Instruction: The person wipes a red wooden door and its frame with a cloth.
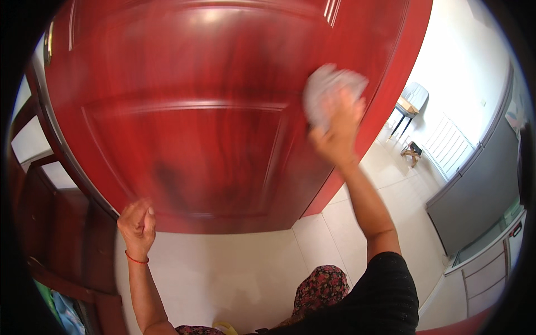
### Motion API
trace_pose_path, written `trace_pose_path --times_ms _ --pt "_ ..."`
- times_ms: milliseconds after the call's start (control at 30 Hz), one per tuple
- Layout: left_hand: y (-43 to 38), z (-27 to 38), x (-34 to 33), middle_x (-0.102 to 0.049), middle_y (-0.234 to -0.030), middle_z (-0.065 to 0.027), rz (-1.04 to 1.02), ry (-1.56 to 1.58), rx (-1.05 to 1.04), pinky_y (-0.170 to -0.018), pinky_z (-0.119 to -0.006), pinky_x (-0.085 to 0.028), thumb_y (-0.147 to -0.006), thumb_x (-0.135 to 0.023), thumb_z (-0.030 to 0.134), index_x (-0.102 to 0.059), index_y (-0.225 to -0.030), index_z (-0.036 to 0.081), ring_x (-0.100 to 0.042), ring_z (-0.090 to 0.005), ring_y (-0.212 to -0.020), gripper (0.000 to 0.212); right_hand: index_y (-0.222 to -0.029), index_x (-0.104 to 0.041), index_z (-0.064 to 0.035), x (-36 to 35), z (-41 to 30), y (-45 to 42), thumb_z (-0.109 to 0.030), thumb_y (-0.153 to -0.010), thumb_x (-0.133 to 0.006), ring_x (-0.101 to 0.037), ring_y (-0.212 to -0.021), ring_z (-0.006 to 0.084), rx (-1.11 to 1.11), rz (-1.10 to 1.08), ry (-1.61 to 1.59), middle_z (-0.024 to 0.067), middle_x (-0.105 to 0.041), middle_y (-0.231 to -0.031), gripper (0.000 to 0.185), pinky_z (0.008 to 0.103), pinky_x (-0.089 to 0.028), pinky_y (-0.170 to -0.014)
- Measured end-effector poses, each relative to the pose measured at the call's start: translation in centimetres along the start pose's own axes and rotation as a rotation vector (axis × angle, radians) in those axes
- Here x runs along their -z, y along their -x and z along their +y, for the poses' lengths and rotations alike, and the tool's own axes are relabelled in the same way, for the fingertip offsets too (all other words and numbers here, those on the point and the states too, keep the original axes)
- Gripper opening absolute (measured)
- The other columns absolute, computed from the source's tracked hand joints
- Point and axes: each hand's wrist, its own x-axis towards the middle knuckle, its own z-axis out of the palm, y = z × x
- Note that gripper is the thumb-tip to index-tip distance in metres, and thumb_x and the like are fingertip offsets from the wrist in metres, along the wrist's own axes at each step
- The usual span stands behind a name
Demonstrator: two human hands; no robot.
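A glossy red wooden door (pixel 234 155) with raised panel mouldings fills the upper middle of the view. Against its right side, my right hand (pixel 341 130) presses a grey-white cloth (pixel 326 90); both are blurred. Low at the left, my left hand (pixel 138 220) is near the door's bottom left edge, fingers curled, with a red string bracelet (pixel 137 259) on the wrist. Nothing shows in it, and whether it touches the door I cannot tell. A brass-coloured handle plate (pixel 49 42) sits at the door's upper left.
Dark wooden furniture (pixel 63 226) stands close on the left. Pale floor tiles (pixel 188 276) lie below the door. Beyond its right edge are a grey chair (pixel 414 98), a small wooden stool (pixel 411 154), a white radiator (pixel 448 144) and a large grey panel (pixel 477 192).
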Motion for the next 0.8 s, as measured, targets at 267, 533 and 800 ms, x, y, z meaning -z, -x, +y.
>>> trace_pose_path --times_ms 267,533,800 --pt "-0.1 0.0 -2.2 -0.067 -0.086 -0.0169 -0.031 0.072 0.108 -0.067 -0.031 -0.051 -0.083 -0.062 0.007 -0.067 -0.092 -0.004 -0.065 -0.0236 -0.075 0.015 -0.139 -0.032 0.0059 -0.7 4.3 0.5 -0.018 -0.076 -0.057 -0.027 -0.137 0.0391 -0.623 0.380 -0.002 0.0289 -0.030 -0.146 0.072 0.0412 -0.020 -0.113" --pt "1.3 -2.7 -1.8 -0.070 -0.093 -0.0125 -0.016 0.061 0.133 -0.080 -0.026 -0.049 -0.087 -0.064 0.005 -0.069 -0.097 -0.003 -0.065 -0.0164 -0.086 0.014 -0.146 -0.016 -0.0001 -7.4 -12.5 20.5 -0.009 -0.081 -0.045 -0.045 -0.118 0.0321 -1.710 0.391 -0.504 0.0204 -0.037 -0.138 0.072 0.0401 -0.033 -0.105" --pt "1.4 -3.7 -2.8 -0.070 -0.093 -0.0109 -0.044 0.097 0.207 -0.079 -0.026 -0.049 -0.087 -0.064 0.005 -0.070 -0.098 -0.002 -0.064 -0.0150 -0.086 0.014 -0.105 -0.044 -0.0067 -17.5 -12.1 53.7 -0.010 -0.085 -0.041 -0.056 -0.075 0.0241 -2.159 0.471 -1.192 0.0111 -0.052 -0.094 0.021 0.0411 -0.053 -0.068"
